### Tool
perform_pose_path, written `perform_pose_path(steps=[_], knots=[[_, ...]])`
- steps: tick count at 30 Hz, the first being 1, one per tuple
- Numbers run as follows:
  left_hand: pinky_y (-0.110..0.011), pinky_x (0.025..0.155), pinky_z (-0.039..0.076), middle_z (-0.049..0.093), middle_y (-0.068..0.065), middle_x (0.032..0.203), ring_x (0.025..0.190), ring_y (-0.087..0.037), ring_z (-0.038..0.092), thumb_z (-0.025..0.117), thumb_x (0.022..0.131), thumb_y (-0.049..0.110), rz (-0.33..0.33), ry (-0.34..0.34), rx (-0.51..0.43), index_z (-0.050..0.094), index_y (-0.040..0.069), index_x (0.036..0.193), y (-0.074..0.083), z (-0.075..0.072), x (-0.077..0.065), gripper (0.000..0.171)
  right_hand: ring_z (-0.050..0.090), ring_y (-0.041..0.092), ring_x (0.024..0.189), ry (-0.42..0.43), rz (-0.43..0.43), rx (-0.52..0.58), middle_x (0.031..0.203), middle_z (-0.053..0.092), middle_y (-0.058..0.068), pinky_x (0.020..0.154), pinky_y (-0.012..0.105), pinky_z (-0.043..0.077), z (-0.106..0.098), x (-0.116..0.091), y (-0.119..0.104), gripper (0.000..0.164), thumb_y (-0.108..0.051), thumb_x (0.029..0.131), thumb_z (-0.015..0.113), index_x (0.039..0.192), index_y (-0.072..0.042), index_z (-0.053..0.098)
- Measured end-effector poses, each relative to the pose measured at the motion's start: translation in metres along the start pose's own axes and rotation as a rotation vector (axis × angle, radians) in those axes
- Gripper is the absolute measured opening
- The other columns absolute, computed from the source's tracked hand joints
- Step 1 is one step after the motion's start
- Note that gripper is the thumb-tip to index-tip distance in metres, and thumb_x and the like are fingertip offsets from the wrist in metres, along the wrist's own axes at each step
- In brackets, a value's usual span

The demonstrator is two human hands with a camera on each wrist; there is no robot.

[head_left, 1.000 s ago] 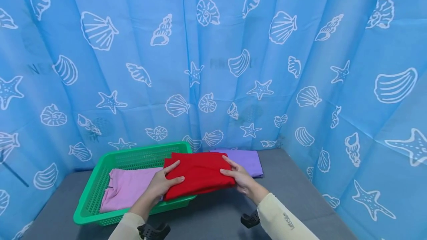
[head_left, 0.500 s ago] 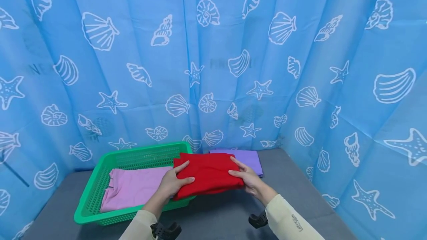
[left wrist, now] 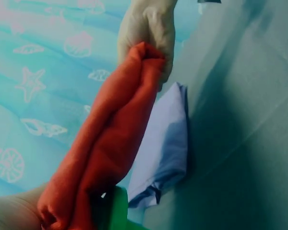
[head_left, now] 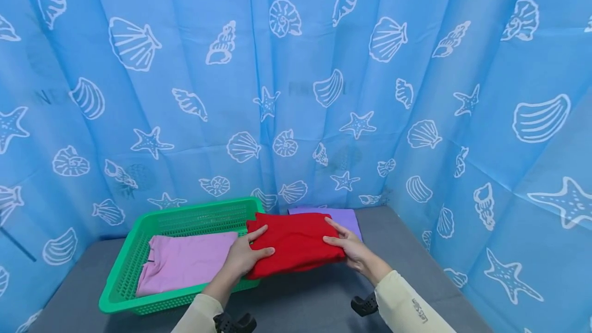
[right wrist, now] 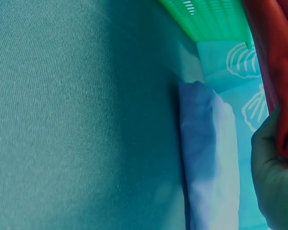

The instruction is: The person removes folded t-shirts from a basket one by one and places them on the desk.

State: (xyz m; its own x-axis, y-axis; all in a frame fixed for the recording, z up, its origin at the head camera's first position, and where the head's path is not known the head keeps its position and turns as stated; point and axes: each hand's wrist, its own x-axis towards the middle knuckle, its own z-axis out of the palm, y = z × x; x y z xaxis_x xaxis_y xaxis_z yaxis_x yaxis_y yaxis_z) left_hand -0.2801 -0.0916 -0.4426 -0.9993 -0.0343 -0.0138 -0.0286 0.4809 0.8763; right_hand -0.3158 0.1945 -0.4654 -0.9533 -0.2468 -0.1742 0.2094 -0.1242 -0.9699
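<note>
A folded red cloth (head_left: 296,243) is held up between both hands, its layers showing edge-on in the left wrist view. My left hand (head_left: 245,256) grips its left side, thumb on top and the other fingers beneath. At the opposite side my right hand (head_left: 353,251) grips it the same way, its far fingers hidden under the fabric. The cloth overlaps the right end of a green plastic basket (head_left: 115,281) in the head view. Behind it, partly covered, a folded purple cloth (head_left: 349,219) lies on the grey surface (head_left: 393,256).
Inside the basket lies a folded pink cloth (head_left: 187,261). Blue curtains (head_left: 296,66) printed with white seashells and starfish hang along the back and right side of the grey surface. A black wrist-camera mount (head_left: 365,304) sits below the right forearm.
Both hands have carried the red cloth to the right, away from the basket and further over the purple cloth. More of the pink cloth shows.
</note>
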Motion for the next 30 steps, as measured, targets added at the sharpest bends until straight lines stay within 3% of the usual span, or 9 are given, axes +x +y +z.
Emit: perform_pose_path(steps=[11, 17, 30], knots=[[-0.043, 0.078, 0.059, 0.049, -0.027, 0.139, 0.124, -0.045, 0.046, 0.085, 0.074, 0.017, 0.027, -0.038, -0.004, 0.053, 0.016, 0.144, 0.012, 0.012, -0.003, 0.077, 0.042, 0.04, 0.131, 0.036, 0.009, -0.02, 0.155, 0.027, 0.023, 0.087, 0.036, 0.057, -0.017, -0.006, 0.0, 0.07, -0.015, 0.093, 0.066, 0.155, -0.024, 0.033], [-0.046, 0.084, 0.057, 0.051, -0.026, 0.138, 0.125, -0.044, 0.046, 0.084, 0.075, 0.018, 0.07, -0.02, 0.037, 0.054, 0.016, 0.143, 0.022, 0.023, -0.006, 0.075, 0.041, 0.036, 0.13, 0.029, 0.023, 0.006, 0.157, 0.023, 0.022, 0.087, 0.035, 0.057, -0.03, -0.01, -0.001, 0.07, -0.015, 0.095, 0.063, 0.156, -0.024, 0.03], [-0.044, 0.076, 0.059, 0.059, -0.024, 0.129, 0.116, -0.041, 0.053, 0.085, 0.075, 0.016, 0.103, 0.017, 0.063, 0.055, 0.014, 0.142, 0.036, 0.049, -0.007, 0.073, 0.048, 0.031, 0.122, 0.061, 0.011, -0.061, 0.157, 0.023, 0.022, 0.084, 0.033, 0.058, -0.053, -0.015, -0.007, 0.071, -0.016, 0.096, 0.063, 0.157, -0.023, 0.028]])
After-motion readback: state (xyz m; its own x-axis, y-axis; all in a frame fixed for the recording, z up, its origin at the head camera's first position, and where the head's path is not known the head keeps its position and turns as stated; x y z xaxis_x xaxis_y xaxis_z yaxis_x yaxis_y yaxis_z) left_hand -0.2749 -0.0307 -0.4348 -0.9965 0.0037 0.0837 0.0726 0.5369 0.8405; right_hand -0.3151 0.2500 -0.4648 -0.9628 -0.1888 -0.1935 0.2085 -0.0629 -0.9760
